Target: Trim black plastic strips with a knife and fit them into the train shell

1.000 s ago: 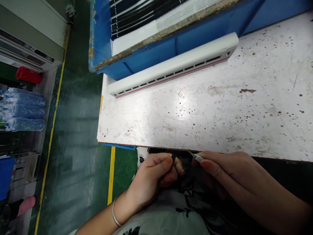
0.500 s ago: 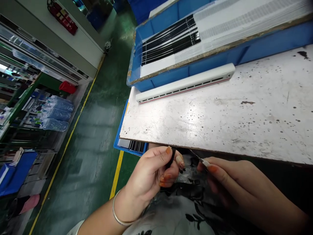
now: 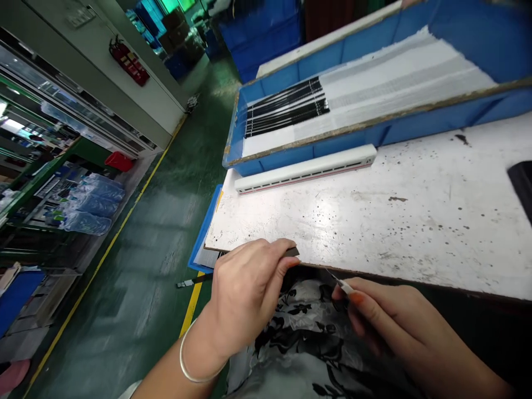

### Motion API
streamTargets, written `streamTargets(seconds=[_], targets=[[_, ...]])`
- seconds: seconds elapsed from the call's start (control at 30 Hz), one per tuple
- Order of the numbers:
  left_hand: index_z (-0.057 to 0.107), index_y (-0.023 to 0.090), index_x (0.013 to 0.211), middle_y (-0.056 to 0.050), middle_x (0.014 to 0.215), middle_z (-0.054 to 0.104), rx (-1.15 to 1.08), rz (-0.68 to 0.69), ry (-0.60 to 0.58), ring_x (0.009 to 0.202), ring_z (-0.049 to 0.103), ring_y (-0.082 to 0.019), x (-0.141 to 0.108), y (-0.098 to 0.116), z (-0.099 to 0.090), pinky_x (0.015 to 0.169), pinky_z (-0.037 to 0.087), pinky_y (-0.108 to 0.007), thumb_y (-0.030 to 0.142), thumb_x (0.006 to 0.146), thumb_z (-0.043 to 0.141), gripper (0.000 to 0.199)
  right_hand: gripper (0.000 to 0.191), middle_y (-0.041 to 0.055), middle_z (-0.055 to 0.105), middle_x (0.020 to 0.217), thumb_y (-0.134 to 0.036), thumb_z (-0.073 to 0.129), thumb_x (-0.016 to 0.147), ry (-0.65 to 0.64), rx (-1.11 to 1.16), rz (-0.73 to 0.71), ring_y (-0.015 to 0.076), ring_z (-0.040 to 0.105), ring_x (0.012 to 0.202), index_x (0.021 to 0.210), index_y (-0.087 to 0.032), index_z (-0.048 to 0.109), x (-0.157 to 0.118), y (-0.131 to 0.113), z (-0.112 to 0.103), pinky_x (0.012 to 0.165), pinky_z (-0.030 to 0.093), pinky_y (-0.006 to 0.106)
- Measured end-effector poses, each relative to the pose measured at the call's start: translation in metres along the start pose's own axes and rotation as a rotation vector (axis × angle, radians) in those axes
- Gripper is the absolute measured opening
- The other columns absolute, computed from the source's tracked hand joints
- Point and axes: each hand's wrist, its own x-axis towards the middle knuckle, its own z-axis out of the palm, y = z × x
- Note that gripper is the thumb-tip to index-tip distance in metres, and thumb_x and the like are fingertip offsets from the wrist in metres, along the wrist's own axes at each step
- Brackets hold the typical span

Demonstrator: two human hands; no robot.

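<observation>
My left hand [image 3: 249, 288], turned back up at the table's front edge, is closed round a dark strip [image 3: 292, 252]. One end of it shows past the fingertips, and a black piece with a silvery end [image 3: 189, 282] sticks out on the other side of the hand. In my right hand [image 3: 382, 310] a thin pointed tool [image 3: 343, 285] with a white handle is pinched, its tip pointing toward the left hand. A long white train-shaped box [image 3: 307, 169] lies on the white table [image 3: 332, 221], beside a blue bin [image 3: 286, 152].
The bin holds stacked white sheets [image 3: 386, 83] and black strips [image 3: 286, 108]. A second blue bin [image 3: 203, 233] sits below the table's left end. One dark object [image 3: 521, 185] lies at the right edge. Beyond are a green floor, shelving [image 3: 50, 177] and a fire extinguisher [image 3: 128, 61].
My left hand has rolled over from fingers showing to its back showing, and the dark strip has turned with it. The right hand stays nearly in place. The camera view has shifted.
</observation>
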Motion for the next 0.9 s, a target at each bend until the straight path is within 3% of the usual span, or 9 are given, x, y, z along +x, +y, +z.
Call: streamTargets(seconds=[0.13, 0.37, 0.67, 0.9], targets=[[0.068, 0.008, 0.107, -0.003, 0.073, 0.066, 0.208, 0.138, 0.063, 0.063, 0.059, -0.014, 0.023, -0.005, -0.011, 0.061, 0.044, -0.028, 0.014, 0.094, 0.063, 0.015, 0.056, -0.0012, 0.056, 0.059, -0.059, 0.029, 0.107, -0.001, -0.018, 0.017, 0.0151, 0.053, 0.054, 0.070, -0.023, 0.051, 0.004, -0.002, -0.002, 0.055, 0.037, 0.026], [0.067, 0.011, 0.099, -0.005, 0.076, 0.070, 0.350, 0.239, 0.116, 0.065, 0.064, -0.016, 0.056, -0.004, -0.031, 0.061, 0.046, -0.028, 0.018, 0.096, 0.061, 0.010, 0.057, -0.0007, 0.058, 0.063, -0.066, 0.031, 0.104, 0.058, 0.039, -0.008, 0.0150, 0.055, 0.050, 0.078, -0.023, 0.059, 0.010, 0.000, -0.013, 0.053, 0.039, 0.027], [0.065, 0.017, 0.091, 0.001, 0.065, 0.057, 0.484, 0.223, 0.062, 0.056, 0.052, -0.017, 0.077, 0.003, -0.052, 0.052, 0.035, -0.033, 0.024, 0.099, 0.054, 0.016, 0.061, -0.0003, 0.058, 0.063, -0.075, 0.038, 0.098, 0.097, 0.241, 0.048, 0.0146, 0.050, 0.047, 0.098, -0.020, 0.063, 0.031, 0.016, -0.028, 0.046, 0.034, 0.026], [0.059, 0.019, 0.079, 0.002, 0.062, 0.049, 0.527, 0.245, 0.047, 0.053, 0.047, -0.017, 0.084, 0.006, -0.059, 0.049, 0.027, -0.034, 0.021, 0.097, 0.053, 0.019, 0.067, -0.0011, 0.056, 0.060, -0.082, 0.044, 0.092, 0.126, 0.336, 0.062, 0.0106, 0.048, 0.044, 0.095, -0.017, 0.061, 0.040, 0.012, -0.026, 0.044, 0.029, 0.022]])
